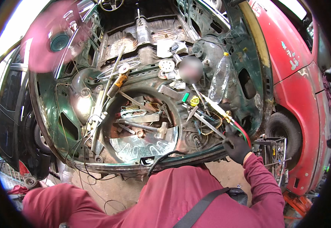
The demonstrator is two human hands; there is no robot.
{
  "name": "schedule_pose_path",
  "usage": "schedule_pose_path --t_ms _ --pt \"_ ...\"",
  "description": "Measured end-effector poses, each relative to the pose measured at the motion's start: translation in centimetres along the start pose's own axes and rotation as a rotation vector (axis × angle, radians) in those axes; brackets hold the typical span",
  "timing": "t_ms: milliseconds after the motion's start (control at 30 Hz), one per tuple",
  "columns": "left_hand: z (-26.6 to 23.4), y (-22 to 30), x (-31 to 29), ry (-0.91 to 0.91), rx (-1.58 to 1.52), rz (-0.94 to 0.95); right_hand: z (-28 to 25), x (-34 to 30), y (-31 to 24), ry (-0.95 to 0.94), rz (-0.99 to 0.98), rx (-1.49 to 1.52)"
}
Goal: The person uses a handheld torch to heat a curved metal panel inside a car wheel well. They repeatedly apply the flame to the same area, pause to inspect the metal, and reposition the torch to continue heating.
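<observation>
My right hand (pixel 236 147), in a black glove, is at the right of the car body's rear edge. Its fingers are closed round the near end of a grey ridged metal tool (pixel 209 124). Just beyond the fingers lies a gas torch (pixel 215 106) with a brass valve and red and green hoses, the hoses running past the hand. My left sleeve (pixel 59 201) reaches out to the lower left; the left hand itself does not show. Near the right hand's tool are a yellow tape-like piece (pixel 194 100), a green cylinder (pixel 186 97) and a clear plastic bottle (pixel 219 81).
The stripped green car body (pixel 165 161) has a round well holding a hammer (pixel 161 130), rods and sheet metal (pixel 144 146). An orange-handled tool (pixel 118 84) and perforated disc (pixel 166 65) lie beyond. Cables (pixel 83 150) hang over its left edge. A red car (pixel 298 114) stands at right.
</observation>
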State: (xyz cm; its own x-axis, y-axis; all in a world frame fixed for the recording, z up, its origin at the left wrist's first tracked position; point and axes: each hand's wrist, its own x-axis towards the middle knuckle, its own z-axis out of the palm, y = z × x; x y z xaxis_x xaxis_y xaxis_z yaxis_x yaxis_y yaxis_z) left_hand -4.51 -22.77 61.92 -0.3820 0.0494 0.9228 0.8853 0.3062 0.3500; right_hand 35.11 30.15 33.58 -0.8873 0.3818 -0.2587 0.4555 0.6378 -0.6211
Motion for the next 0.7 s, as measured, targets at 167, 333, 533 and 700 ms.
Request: schedule_pose_path --t_ms 167,333,533,700 --pt "-7.4 -1.7 -0.9 0.079 0.063 -0.054 -1.2 -4.8 -0.3 -0.879 0.37 0.03" --pt "-10.6 -0.7 -1.2 0.092 0.073 -0.058 -1.1 -8.4 -2.3 -1.056 0.539 0.168" --pt "-12.4 -0.5 -1.9 0.106 0.043 -0.056 -0.8 -10.6 -2.8 -1.132 0.556 0.139" --pt "-12.5 -0.7 -2.1 0.107 -0.015 -0.048 -0.5 -12.3 -2.0 -1.189 0.587 0.124"
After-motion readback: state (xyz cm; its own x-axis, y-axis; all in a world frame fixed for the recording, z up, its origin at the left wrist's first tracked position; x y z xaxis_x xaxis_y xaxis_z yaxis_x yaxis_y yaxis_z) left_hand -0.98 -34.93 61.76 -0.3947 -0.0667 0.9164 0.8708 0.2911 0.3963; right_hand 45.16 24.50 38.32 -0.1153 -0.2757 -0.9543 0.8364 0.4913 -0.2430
